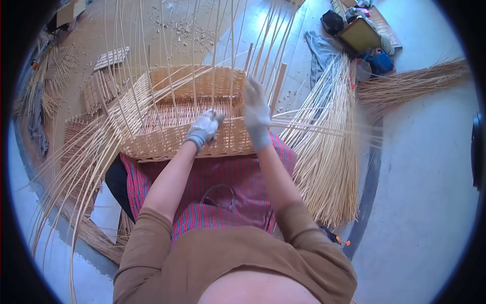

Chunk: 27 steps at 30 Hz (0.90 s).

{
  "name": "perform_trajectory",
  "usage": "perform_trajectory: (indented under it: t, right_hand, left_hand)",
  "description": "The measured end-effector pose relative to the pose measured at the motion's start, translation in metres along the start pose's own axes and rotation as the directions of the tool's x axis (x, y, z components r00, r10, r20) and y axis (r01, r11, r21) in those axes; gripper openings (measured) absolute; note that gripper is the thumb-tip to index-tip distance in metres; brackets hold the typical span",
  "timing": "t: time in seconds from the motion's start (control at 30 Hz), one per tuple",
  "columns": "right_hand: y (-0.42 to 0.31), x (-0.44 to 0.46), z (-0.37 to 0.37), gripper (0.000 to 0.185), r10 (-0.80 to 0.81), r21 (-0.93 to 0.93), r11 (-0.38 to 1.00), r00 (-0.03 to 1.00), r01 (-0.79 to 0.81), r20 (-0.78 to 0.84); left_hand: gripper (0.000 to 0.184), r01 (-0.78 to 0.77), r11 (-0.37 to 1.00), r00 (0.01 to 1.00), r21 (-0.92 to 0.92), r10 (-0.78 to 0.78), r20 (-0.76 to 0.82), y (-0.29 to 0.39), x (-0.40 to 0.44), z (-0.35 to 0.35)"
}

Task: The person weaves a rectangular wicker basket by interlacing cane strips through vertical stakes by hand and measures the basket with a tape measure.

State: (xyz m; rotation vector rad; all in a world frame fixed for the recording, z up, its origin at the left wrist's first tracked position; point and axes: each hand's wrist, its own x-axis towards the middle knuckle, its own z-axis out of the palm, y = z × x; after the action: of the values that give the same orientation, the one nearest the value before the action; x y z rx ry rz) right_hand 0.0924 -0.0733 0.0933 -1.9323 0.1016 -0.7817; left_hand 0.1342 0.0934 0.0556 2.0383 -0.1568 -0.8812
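A half-woven wicker basket [187,143] rests across my lap, with tall upright stakes [194,35] rising from its walls. My left hand [204,128], in a pale work glove, is closed at the near rim on one upright wicker stake [215,76]. Also gloved, my right hand [257,114] is at the near right corner of the basket, fingers stretched upward beside the stakes there. Motion blurs those fingers. Loose wicker strands [324,126] stretch right from that corner, partly smeared. Other long strands [86,167] hang off the basket's left end.
A large bundle of wicker rods [329,167] lies on the floor at the right, with another bundle [415,83] beyond it. Woven pieces [81,147] lie at the left. A striped cloth [223,218] covers my lap. Bags and a box [359,36] sit at the upper right.
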Motion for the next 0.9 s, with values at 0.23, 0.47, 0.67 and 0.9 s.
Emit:
perform_trajectory:
  t: [0.23,0.47,0.67,0.9]
  right_hand:
    - [0.027,0.021,-0.02,0.061,0.003,0.277,0.96,0.993,0.031,-0.122]
    - [0.055,-0.077,-0.15,0.019,0.584,0.33,0.801,0.774,-0.5,-0.243]
    - [-0.017,0.064,-0.091,0.059,-0.334,-0.747,0.585,0.933,0.316,0.133]
    - [0.064,-0.04,-0.118,0.046,0.211,-0.88,0.474,0.974,-0.032,0.078]
  left_hand:
    - [0.042,0.03,0.981,0.99,-0.192,-0.055,-0.126,0.013,-0.013,0.007]
    - [0.051,-0.623,0.684,0.458,0.38,0.713,-0.531,0.034,-0.034,0.035]
    - [0.092,-0.246,0.749,0.943,0.615,0.333,-0.029,0.049,-0.021,0.102]
    - [0.073,-0.303,0.643,0.929,0.704,0.364,0.067,0.036,-0.012,0.105]
